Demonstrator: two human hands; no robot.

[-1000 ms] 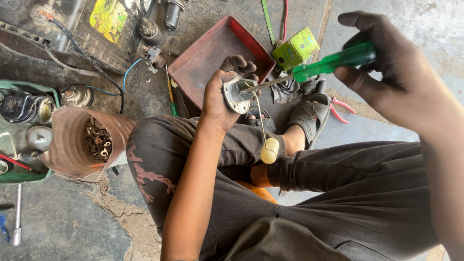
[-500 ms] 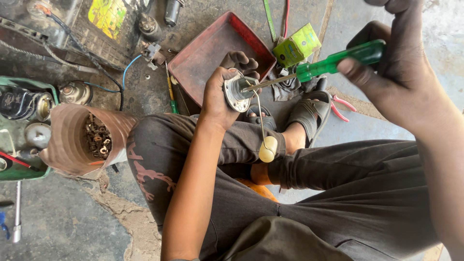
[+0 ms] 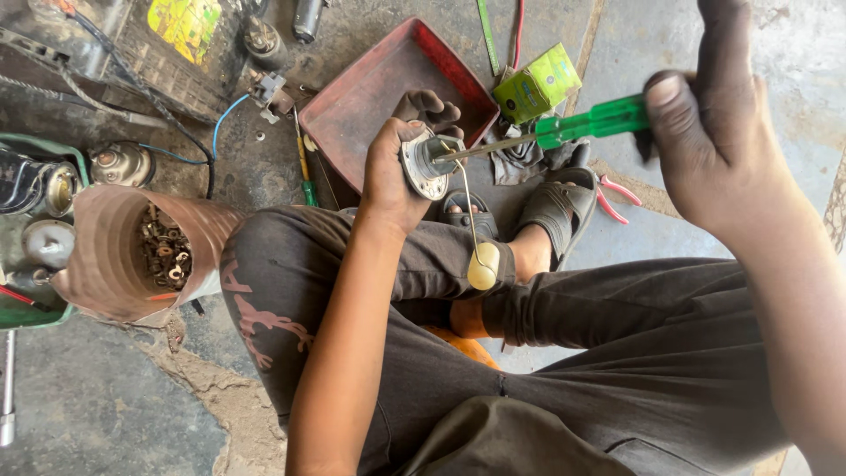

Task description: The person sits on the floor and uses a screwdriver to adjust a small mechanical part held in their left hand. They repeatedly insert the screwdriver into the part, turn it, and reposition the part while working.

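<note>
Rough grey concrete floor lies under everything, with the person sitting cross-legged on it in dark trousers and sandals. Their left hand is wrapped tightly around a round metal part, holding it up above the knee and in front of a red tray. A thin wire runs down from the part to a pale float (it hangs against the shin). The right hand is closed on the green handle of a screwdriver, whose tip meets the part. Nearby sit a green box, pink-handled pliers and a cut container of rusty bolts.
</note>
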